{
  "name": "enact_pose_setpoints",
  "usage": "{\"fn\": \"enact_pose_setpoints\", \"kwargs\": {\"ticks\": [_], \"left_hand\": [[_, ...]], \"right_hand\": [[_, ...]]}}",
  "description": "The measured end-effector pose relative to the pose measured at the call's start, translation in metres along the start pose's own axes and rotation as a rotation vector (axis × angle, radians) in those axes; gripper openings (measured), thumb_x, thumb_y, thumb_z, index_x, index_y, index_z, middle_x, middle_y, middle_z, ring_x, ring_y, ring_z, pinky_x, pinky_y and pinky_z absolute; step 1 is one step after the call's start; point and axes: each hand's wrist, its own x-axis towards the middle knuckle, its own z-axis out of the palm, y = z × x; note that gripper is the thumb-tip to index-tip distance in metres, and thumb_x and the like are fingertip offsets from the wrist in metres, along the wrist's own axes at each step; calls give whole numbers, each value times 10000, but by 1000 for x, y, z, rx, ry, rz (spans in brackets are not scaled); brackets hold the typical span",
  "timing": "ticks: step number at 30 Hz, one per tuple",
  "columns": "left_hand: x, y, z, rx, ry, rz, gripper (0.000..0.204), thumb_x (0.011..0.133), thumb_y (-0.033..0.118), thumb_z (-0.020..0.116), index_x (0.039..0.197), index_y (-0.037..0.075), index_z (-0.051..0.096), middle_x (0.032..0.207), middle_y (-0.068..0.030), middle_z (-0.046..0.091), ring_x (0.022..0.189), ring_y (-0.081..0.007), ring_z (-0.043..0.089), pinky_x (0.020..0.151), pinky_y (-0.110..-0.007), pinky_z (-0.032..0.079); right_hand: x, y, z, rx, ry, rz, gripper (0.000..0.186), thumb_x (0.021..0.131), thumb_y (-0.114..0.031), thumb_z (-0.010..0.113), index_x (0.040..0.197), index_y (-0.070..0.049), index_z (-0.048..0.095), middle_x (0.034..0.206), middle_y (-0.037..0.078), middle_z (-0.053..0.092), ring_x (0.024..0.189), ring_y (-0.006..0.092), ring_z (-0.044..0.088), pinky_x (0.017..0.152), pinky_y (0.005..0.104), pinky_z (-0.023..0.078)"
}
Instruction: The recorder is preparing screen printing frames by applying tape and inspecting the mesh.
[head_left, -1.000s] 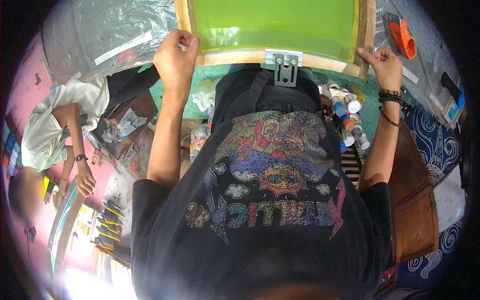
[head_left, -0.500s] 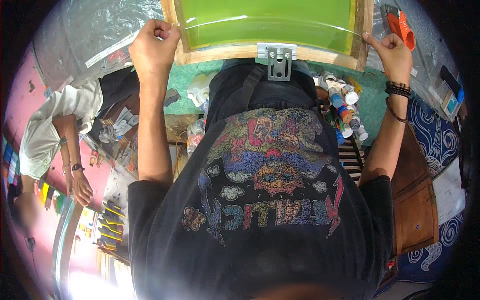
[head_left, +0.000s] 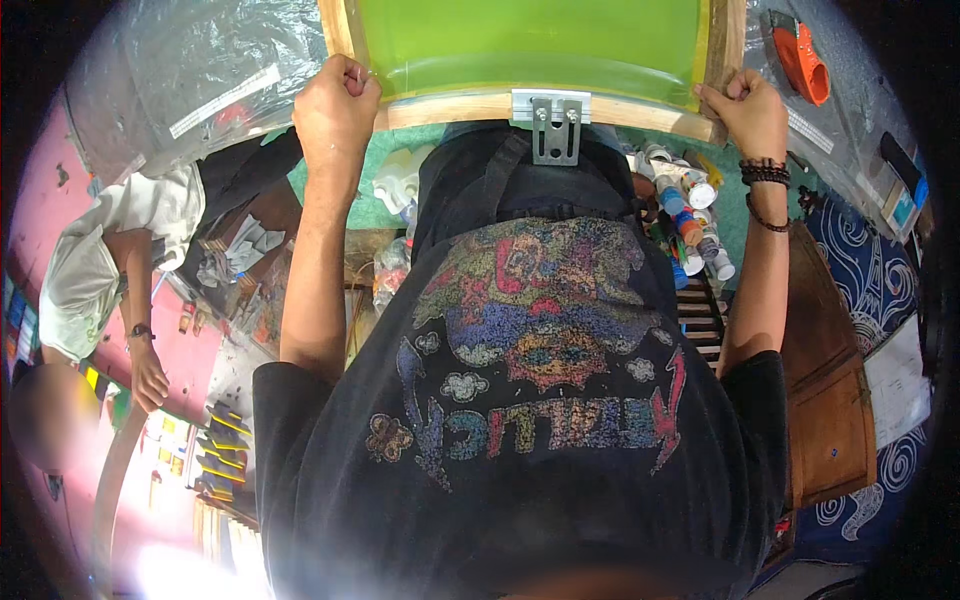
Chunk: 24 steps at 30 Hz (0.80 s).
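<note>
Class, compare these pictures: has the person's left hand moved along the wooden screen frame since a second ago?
Yes. The left hand has shifted outward, to the person's left, away from the metal bracket at the middle of the wooden screen frame, and now grips near the frame's left corner.

The left hand point(head_left: 335, 105) is closed in a fist on the near left corner of a wooden frame point(head_left: 470, 108) stretched with a green mesh point(head_left: 530, 40), and the right hand point(head_left: 745, 110) grips the near right corner. A metal hinge bracket point(head_left: 548, 120) sits at the middle of the frame's near rail, above the person's dark printed shirt point(head_left: 530, 400). Small paint bottles point(head_left: 685, 215) stand in a cluster below the right hand, and another person in a pale top point(head_left: 95, 260) is at the left.
</note>
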Motion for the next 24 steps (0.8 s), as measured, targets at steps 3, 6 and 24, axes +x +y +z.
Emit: {"fn": "enact_pose_setpoints", "kwargs": {"ticks": [3, 6, 24], "left_hand": [[0, 4, -1, 26, 24, 31, 142, 792, 142, 755, 874, 48, 689, 725, -103, 687, 690, -311, 702, 665, -402, 558], [0, 3, 0, 48, 21, 64, 143, 794, 143, 756, 874, 50, 682, 746, -111, 695, 714, -333, 703, 672, -419, 557], [-1, 6, 7, 249, 45, 113, 171, 794, 190, 739, 919, 96, 671, 897, -115, 721, 795, -377, 704, 674, -485, 556]], "right_hand": [[-2, -1, 5, -32, -14, 4, 500, 708, -441, 880, 733, -54, 565, 632, 102, 623, 598, 291, 628, 604, 399, 506], [-6, -7, 3, -40, -3, 14, 495, 708, -438, 881, 736, -52, 571, 634, 103, 625, 603, 289, 634, 606, 400, 508], [-9, -16, 5, -110, -23, 78, 478, 726, -457, 859, 832, -73, 593, 743, 151, 691, 753, 376, 695, 677, 455, 540]]}}
